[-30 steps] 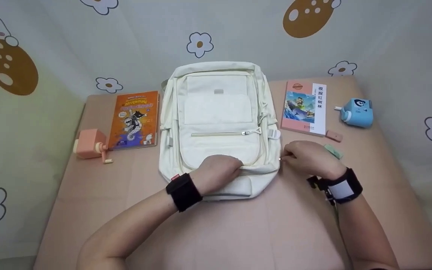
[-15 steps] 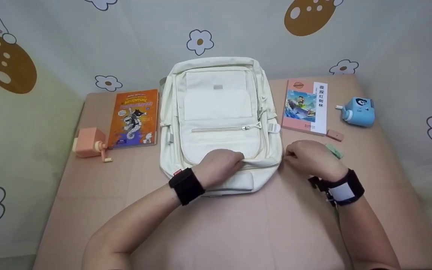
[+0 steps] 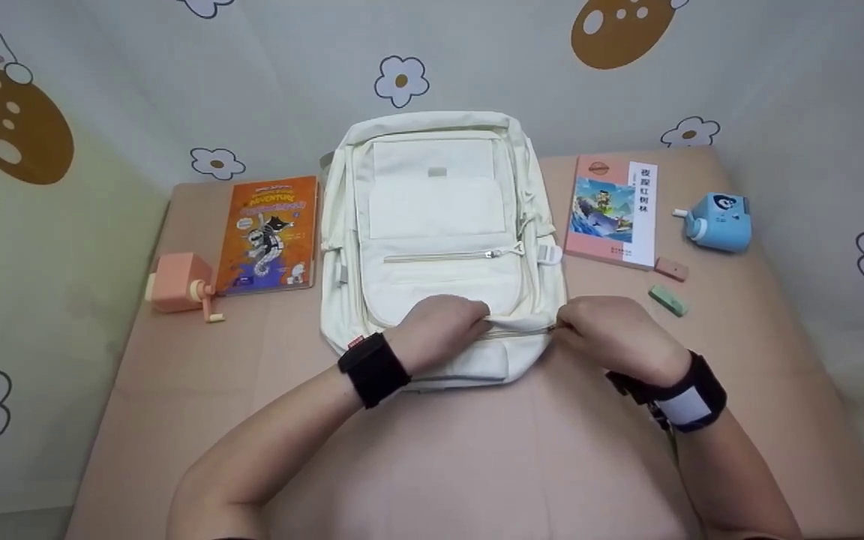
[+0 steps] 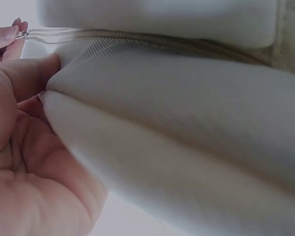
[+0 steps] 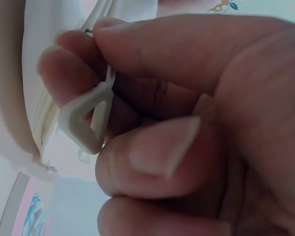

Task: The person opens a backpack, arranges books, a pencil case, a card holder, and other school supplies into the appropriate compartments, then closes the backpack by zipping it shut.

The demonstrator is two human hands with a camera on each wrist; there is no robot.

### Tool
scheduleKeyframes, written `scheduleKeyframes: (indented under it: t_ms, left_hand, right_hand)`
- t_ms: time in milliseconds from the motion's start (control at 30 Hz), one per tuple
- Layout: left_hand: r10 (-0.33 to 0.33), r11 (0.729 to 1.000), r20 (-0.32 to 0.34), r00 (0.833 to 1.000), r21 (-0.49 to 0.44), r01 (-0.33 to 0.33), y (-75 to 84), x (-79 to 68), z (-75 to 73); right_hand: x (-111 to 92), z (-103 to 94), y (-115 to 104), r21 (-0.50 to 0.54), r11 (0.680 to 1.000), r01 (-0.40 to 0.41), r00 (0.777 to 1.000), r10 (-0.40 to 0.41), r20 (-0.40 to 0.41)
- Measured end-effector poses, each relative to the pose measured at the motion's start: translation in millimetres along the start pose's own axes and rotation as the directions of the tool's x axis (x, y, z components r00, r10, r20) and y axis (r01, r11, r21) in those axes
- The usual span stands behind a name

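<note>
A cream backpack (image 3: 432, 202) lies on the table with its front side up. My left hand (image 3: 439, 330) pinches a fold of its fabric (image 4: 152, 118) near the bottom, just below the front pocket. At the bag's lower right side, my right hand (image 3: 616, 330) pinches a zipper pull (image 5: 88, 120) between thumb and fingers. The pull ends in a pale triangular loop that hangs out under the fingers. From the slider, the zipper (image 4: 123, 35) runs along the bag in the left wrist view, and its teeth look closed there.
Left of the bag lie an orange book (image 3: 271, 236) and a pink crank pencil sharpener (image 3: 181, 283). On the right are a pink-and-white book (image 3: 612, 214), a blue crank sharpener (image 3: 721, 223), a pink eraser (image 3: 672, 269) and a green eraser (image 3: 668, 300). A patterned curtain (image 3: 477, 45) hangs behind.
My right hand has moved slightly down and left along the bag's lower corner with the zipper pull, uncovering the green eraser. The left hand keeps its grip on the fabric.
</note>
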State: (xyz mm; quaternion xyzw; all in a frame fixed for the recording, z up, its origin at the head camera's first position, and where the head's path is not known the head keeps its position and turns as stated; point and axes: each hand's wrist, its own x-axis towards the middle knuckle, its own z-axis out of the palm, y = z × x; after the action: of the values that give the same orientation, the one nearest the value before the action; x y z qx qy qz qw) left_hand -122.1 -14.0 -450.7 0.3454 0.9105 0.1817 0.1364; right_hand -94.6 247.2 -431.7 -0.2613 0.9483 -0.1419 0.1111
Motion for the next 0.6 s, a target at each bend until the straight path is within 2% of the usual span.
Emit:
scheduleKeyframes:
  t_ms: [167, 300, 467, 600]
  left_hand:
    - [0.034, 0.999, -0.008, 0.999, -0.006, -0.034, -0.3, -10.5, 0.1]
    - [0.074, 0.996, -0.060, 0.995, 0.056, -0.071, -4.1, -27.0, 0.6]
    - [0.047, 0.994, -0.107, 0.993, 0.104, -0.035, -12.9, -45.0, 0.7]
    - [0.016, 0.997, -0.117, 0.993, 0.080, -0.007, -20.1, -47.0, -2.0]
  right_hand:
    - [2, 1.4, 1, 0.003, 0.999, -0.043, 0.999, 0.043, 0.022]
    - [4, 1.7, 2, 0.004, 0.997, -0.081, 0.996, 0.080, 0.041]
    - [4, 1.7, 3, 0.007, 0.992, -0.123, 0.990, 0.122, 0.065]
    - [4, 2.7, 4, 0.004, 0.993, -0.119, 0.990, 0.119, 0.073]
